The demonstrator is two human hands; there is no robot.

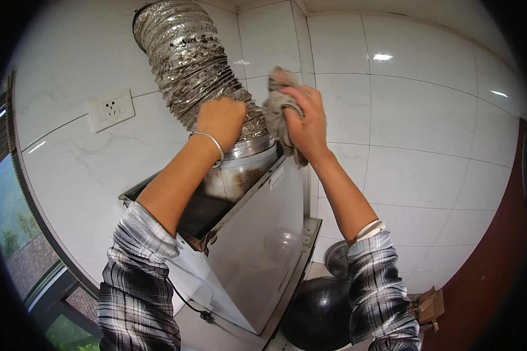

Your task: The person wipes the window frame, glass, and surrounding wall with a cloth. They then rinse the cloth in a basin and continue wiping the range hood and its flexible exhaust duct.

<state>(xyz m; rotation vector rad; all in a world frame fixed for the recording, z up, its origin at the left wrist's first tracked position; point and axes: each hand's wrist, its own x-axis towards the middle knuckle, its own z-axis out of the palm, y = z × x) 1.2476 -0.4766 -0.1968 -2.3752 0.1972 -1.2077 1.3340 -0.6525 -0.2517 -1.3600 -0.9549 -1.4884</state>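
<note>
A crinkled, stained foil exhaust duct (193,57) runs down from the wall to a metal collar (250,149) on the range hood. My left hand (223,117) lies against the lower duct with its fingers curled. The far side of those fingers is hidden, so whether they grip the foil cannot be told. Bunched in my right hand (306,118) is a grey cloth (279,107), slightly blurred, just right of the duct's lower end. Below both hands stands the white range hood (257,245), with an open, rust-edged top. Brown stains mark the white outlet (237,177) under the collar.
A wall socket (111,109) is at the left, beside a window (22,232). A black cord with a plug (205,316) hangs by the hood. Low on the right are a dark wok (318,313), a metal lid (336,259) and a cardboard box (430,305). White tiles (417,114) cover the walls.
</note>
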